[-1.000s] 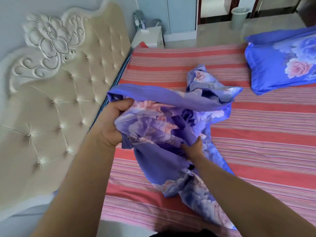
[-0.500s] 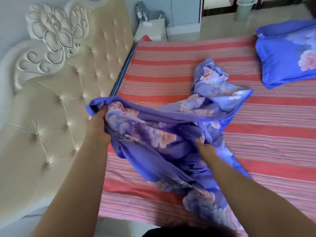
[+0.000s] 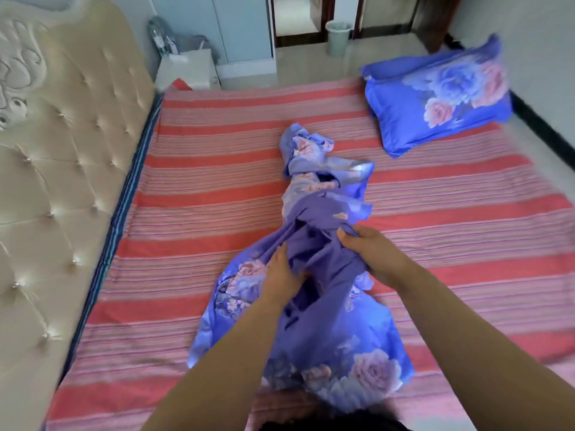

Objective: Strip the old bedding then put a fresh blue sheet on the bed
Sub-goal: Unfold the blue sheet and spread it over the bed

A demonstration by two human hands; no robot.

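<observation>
Both hands (image 3: 326,259) apparently grip the bunched floral cover (image 3: 323,188).

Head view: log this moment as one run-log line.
left hand: grips blue floral cloth | right hand: grips same cloth | cloth: bunched on striped sheet | pillow: far corner
</observation>
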